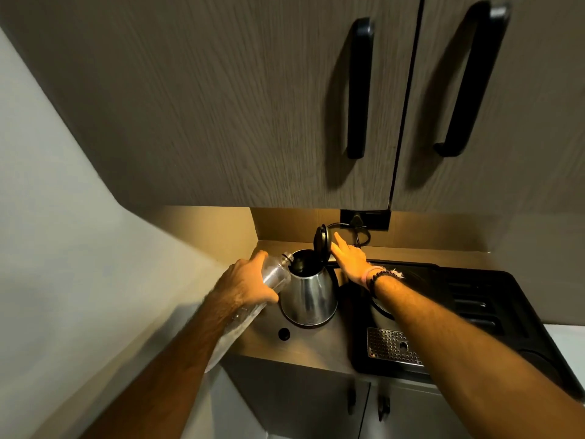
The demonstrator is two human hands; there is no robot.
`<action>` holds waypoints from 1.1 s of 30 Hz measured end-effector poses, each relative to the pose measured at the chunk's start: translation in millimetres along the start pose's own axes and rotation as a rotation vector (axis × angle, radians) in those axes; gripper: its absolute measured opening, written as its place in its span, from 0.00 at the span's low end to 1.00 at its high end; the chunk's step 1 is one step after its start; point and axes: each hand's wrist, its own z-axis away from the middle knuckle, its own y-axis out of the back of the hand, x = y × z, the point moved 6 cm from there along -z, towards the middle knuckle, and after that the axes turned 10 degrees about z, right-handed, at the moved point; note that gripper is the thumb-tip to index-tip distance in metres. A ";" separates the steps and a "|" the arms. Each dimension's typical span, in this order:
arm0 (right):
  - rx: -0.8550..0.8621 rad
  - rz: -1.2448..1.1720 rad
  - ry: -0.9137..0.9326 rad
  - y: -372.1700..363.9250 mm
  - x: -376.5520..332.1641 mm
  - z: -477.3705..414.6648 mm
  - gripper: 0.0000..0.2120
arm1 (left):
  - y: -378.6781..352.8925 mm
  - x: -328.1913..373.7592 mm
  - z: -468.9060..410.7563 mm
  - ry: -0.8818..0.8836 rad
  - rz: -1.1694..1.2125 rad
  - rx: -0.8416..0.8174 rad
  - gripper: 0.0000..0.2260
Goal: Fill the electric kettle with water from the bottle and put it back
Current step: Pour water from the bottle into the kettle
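Note:
A steel electric kettle (308, 294) stands on its base on the counter, its black lid (322, 241) flipped up. My left hand (245, 285) grips a clear plastic bottle (275, 275), tilted so its uncapped mouth rests at the kettle's open rim. My right hand (348, 256) reaches behind the kettle, its fingers spread and touching the raised lid. The kettle hides its handle and the bottle's lower part runs under my forearm.
A black bottle cap (284, 333) lies on the counter (304, 346) in front of the kettle. A black tray with a metal drip grate (392, 345) fills the right side. A wall socket (364, 218) with a cord sits behind. Cupboard doors (253, 106) hang overhead.

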 end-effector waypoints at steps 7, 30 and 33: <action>-0.021 -0.044 -0.032 -1.1 3.0 -1.0 0.28 | 2.8 10.8 -2.8 0.038 -0.140 -0.054 0.40; -0.056 -0.188 -0.097 -4.9 8.6 -4.4 0.32 | -0.3 19.0 -9.9 -0.002 -0.208 -0.064 0.39; -0.042 -0.121 -0.048 -3.2 5.8 -3.5 0.29 | -1.6 18.1 -11.7 -0.004 -0.209 -0.058 0.39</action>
